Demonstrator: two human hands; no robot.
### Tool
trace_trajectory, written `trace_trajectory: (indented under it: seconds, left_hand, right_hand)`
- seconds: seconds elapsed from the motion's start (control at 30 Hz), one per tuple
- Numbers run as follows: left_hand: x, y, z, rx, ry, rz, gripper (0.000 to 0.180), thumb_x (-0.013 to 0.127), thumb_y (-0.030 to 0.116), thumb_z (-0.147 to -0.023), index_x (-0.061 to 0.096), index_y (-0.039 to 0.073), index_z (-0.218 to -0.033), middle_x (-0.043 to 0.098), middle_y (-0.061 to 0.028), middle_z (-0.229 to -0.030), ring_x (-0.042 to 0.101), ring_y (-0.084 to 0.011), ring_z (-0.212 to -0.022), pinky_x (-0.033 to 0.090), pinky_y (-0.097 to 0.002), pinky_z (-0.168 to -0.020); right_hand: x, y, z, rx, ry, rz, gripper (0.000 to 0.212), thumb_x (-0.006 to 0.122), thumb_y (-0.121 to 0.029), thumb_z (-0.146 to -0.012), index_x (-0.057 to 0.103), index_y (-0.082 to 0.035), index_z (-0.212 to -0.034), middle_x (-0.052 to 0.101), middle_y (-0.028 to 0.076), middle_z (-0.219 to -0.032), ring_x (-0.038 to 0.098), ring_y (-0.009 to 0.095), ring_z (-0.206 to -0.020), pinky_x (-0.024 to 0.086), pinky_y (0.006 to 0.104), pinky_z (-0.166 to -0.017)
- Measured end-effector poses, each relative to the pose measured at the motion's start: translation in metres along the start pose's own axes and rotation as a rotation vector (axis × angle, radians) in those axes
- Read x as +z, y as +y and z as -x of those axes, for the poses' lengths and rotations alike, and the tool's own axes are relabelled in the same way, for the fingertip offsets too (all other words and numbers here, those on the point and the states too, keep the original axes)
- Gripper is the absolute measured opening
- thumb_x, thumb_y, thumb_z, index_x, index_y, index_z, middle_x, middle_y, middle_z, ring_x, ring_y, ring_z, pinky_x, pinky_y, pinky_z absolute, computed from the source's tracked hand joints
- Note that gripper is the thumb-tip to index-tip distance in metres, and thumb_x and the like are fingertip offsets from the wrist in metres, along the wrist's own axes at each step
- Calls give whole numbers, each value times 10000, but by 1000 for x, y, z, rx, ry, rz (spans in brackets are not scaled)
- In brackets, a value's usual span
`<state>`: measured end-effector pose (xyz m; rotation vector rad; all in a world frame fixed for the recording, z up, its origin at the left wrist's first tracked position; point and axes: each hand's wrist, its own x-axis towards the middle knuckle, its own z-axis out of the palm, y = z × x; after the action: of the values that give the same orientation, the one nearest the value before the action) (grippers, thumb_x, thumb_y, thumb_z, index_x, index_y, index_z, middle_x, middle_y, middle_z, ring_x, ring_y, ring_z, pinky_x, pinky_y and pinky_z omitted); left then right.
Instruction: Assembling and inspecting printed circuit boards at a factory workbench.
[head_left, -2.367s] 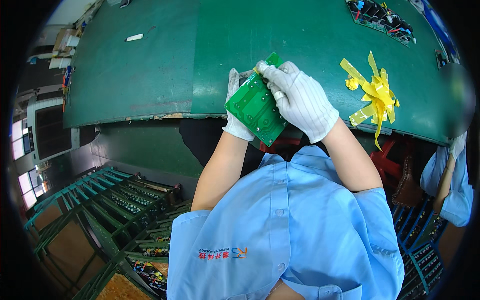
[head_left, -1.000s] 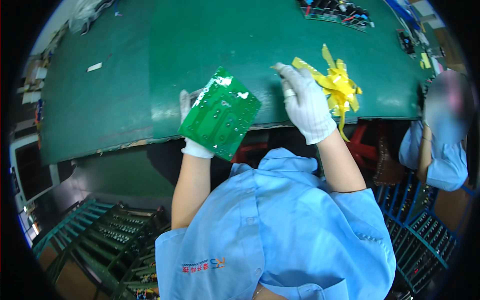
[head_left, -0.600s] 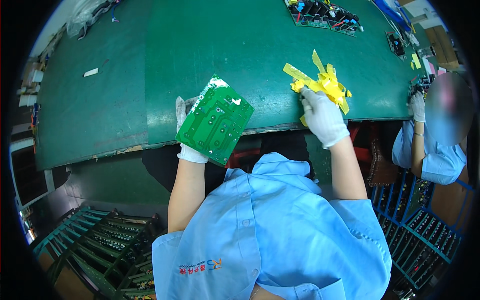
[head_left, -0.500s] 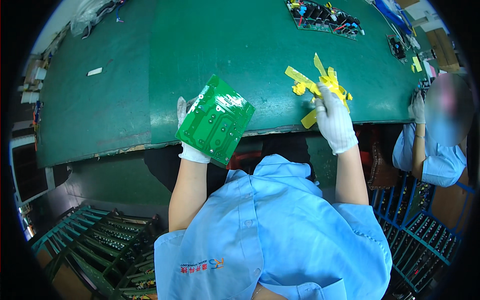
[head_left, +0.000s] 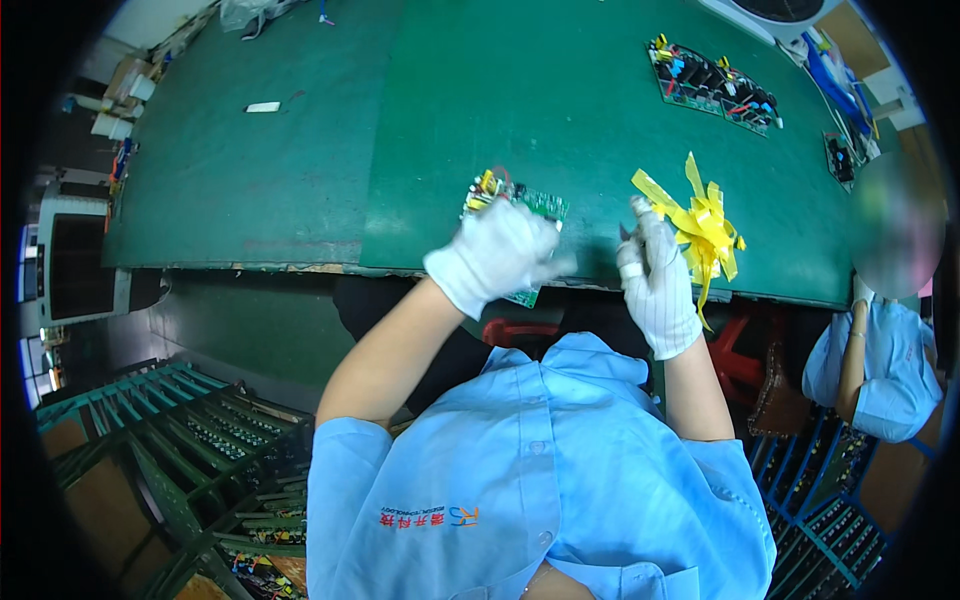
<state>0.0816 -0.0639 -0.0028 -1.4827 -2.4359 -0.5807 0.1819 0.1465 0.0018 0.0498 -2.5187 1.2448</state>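
Observation:
A green circuit board (head_left: 545,204) is at the table's front edge, its component side with yellow and white parts facing up. My left hand (head_left: 495,250), in a white glove, lies across the board and hides its middle; motion smears the fingers, so their grip is unclear. My right hand (head_left: 658,285), also white-gloved, is raised to the right of the board. Its thumb and forefinger close on a small dark pointed thing (head_left: 626,233) I cannot make out. Just beyond those fingers is a bunch of yellow tape strips (head_left: 708,228), one strip hanging past the table edge.
Several populated circuit boards (head_left: 712,85) stand at the far right of the green table (head_left: 300,190). A small white piece (head_left: 263,107) lies at the left. A co-worker in a blue shirt (head_left: 880,360) sits at the right. Racks of boards (head_left: 190,430) stand behind me on both sides.
The board has turned from its solder side to its component side and moved right. My right hand has come off the yellow tape bunch. The view has shifted.

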Motion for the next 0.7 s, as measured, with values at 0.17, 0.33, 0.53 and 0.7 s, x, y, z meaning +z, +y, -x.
trace_trajectory:
  seconds: [0.17, 0.33, 0.53, 0.7]
  left_hand:
    - [-32, -4, 46, -517, 493, 878, 427, 663, 253, -896, 600, -43, -1198, 684, -154, -1028, 675, -277, -957, 512, -422, -917]
    - [-43, -38, 117, -958, 1051, 757, 554, 406, 407, -1056, 560, -97, -1225, 661, -209, -1071, 668, -278, -989, 514, -403, -927]
    - [-24, -54, 115, -1034, 756, 745, 449, 439, 318, -1061, 581, -93, -1168, 675, -173, -1060, 673, -233, -942, 527, -357, -871]
    - [14, -67, 113, -1094, 545, 438, 234, 576, 162, -987, 665, -46, -1047, 695, -157, -934, 674, -234, -863, 524, -369, -783]
  right_hand:
    - [12, -24, -6, -49, -183, 147, 525, 708, -262, -860, 521, -56, -1305, 598, 149, -947, 642, 299, -766, 535, 417, -664]
    - [47, -23, -12, -84, -326, 147, 458, 722, -286, -841, 554, -74, -1211, 607, 142, -953, 648, 362, -769, 523, 454, -616]
    - [60, -29, -28, -82, -369, 232, 314, 721, -277, -829, 587, -64, -1018, 611, 158, -922, 641, 378, -764, 519, 465, -628]
    - [69, -25, -20, -78, -288, 88, 172, 700, -193, -793, 616, -72, -883, 600, 166, -803, 612, 388, -744, 493, 466, -638]
